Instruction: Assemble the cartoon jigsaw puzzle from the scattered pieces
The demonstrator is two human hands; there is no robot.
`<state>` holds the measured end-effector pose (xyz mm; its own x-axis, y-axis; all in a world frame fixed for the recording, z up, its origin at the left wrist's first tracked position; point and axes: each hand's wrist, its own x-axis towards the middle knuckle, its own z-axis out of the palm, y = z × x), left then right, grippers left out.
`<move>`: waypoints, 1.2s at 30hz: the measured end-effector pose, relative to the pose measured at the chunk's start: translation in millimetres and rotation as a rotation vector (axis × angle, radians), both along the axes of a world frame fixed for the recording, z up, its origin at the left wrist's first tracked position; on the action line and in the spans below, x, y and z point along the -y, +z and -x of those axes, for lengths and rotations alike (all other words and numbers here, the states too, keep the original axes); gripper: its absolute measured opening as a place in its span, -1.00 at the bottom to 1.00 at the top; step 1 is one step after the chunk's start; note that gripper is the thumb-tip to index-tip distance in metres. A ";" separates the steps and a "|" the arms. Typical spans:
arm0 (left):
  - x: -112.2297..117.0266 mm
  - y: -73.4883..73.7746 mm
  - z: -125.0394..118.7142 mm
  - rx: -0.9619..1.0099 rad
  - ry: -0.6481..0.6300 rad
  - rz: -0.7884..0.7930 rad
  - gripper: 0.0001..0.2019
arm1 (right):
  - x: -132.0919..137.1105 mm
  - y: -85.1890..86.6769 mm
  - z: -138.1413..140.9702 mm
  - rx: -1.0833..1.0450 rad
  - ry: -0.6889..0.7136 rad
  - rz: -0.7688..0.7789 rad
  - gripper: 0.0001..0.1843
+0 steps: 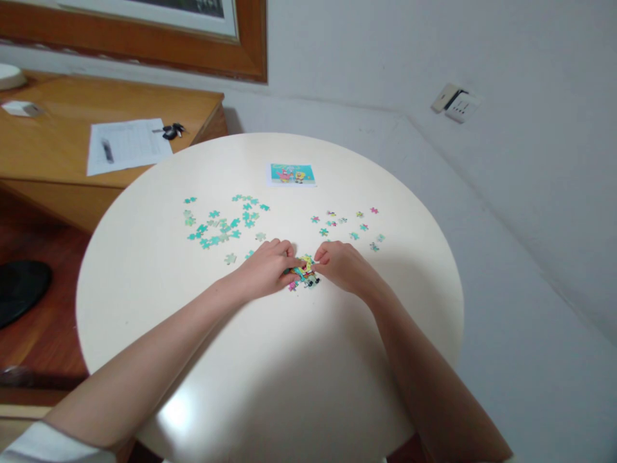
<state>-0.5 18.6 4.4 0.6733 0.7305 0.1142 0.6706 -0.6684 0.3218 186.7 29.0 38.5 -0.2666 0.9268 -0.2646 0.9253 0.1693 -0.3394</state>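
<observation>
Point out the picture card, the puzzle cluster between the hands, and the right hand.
Picture card (292, 174): head view, middle of its printed face.
Puzzle cluster (305, 273): head view, its exposed middle.
Right hand (343, 266): head view, back of the hand.

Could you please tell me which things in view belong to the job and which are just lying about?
Job: clustered puzzle pieces, loose puzzle pieces, white table, probably the picture card.
Apparently lying about: printed paper, black item, white object.

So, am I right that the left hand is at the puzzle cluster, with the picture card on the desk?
Not quite: the head view shows the picture card on the white table, not the desk; the left hand is at the puzzle cluster.
</observation>
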 end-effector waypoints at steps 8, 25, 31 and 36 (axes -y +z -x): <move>1.3 3.6 -0.9 -0.005 -0.004 -0.003 -0.75 | 1.6 0.3 0.6 0.006 0.020 -0.015 -0.86; 0.6 0.6 0.2 -0.002 -0.001 0.000 -0.73 | 0.6 -5.7 0.3 -0.010 0.006 -0.033 -0.89; 0.8 3.0 -0.2 -0.013 0.004 0.022 -0.73 | 0.2 -6.0 1.0 -0.079 0.015 -0.023 -0.91; 1.0 3.5 0.4 -0.009 -0.004 0.015 -0.73 | 1.2 -1.4 1.5 -0.144 0.043 -0.001 -0.86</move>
